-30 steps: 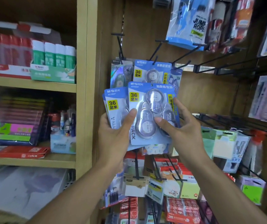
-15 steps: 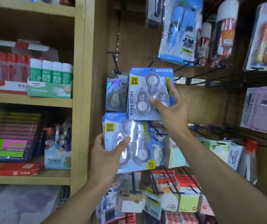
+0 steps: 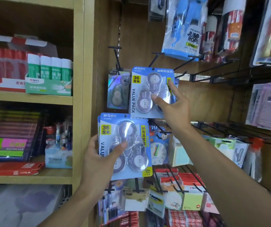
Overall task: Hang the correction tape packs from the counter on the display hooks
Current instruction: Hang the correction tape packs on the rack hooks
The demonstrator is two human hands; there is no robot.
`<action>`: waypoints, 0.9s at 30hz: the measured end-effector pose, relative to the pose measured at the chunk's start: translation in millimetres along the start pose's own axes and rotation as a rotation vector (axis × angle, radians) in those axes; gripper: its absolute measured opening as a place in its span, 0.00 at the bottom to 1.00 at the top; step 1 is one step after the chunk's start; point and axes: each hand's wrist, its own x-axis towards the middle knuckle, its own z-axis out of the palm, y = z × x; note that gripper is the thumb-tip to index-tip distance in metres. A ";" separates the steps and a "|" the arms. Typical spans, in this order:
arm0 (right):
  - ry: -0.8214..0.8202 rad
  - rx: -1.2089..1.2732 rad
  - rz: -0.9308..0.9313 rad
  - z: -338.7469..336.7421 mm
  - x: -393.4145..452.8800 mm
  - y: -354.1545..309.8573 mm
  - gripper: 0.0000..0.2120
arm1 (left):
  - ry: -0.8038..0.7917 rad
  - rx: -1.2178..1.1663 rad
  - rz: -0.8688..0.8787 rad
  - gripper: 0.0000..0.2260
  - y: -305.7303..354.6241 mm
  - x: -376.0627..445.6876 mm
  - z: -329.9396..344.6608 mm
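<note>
1. Blue carded spare packs (image 3: pixel 125 146) sit nearest you, grasped in your left hand (image 3: pixel 98 161), thumb across the blister; keep them low.
2. Your right hand (image 3: pixel 172 105) has loose fingers touching the upper pack (image 3: pixel 149 92), not gripping.
3. Confirm its slot sits fully on the display hook (image 3: pixel 154 60) before letting go.

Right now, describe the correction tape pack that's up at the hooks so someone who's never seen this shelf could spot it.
Find the wooden upright dividing the shelves from the hook wall. Just right of it, below the blue jump rope bag, a blue correction tape pack sits at a black hook. It reads VALUE PACK, the right hand touches it, and its smaller silvery neighbour hangs left.
</note>
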 end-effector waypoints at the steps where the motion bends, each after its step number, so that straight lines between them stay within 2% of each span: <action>1: 0.001 0.000 0.003 -1.0 0.7 2.5 0.38 | 0.003 -0.006 0.002 0.17 -0.2 -0.9 -1.6; 7: -0.031 -0.038 0.080 4.0 15.7 8.5 0.44 | 0.036 -0.063 -0.015 0.17 0.7 -3.8 -1.5; 11: -0.116 -0.114 0.080 4.6 27.0 14.7 0.40 | 0.032 -0.070 -0.072 0.23 -1.6 -5.9 -0.9; 13: -0.154 -0.176 0.081 5.8 30.6 19.6 0.42 | 0.032 -0.062 -0.092 0.26 -3.2 -7.0 -2.4; 20: -0.200 -0.319 0.086 13.5 29.0 31.4 0.48 | 0.028 -0.097 -0.066 0.22 6.6 -5.1 -3.9; 27: -0.129 -0.342 0.034 6.4 17.8 27.3 0.38 | 0.006 -0.110 -0.031 0.24 17.0 -2.0 0.5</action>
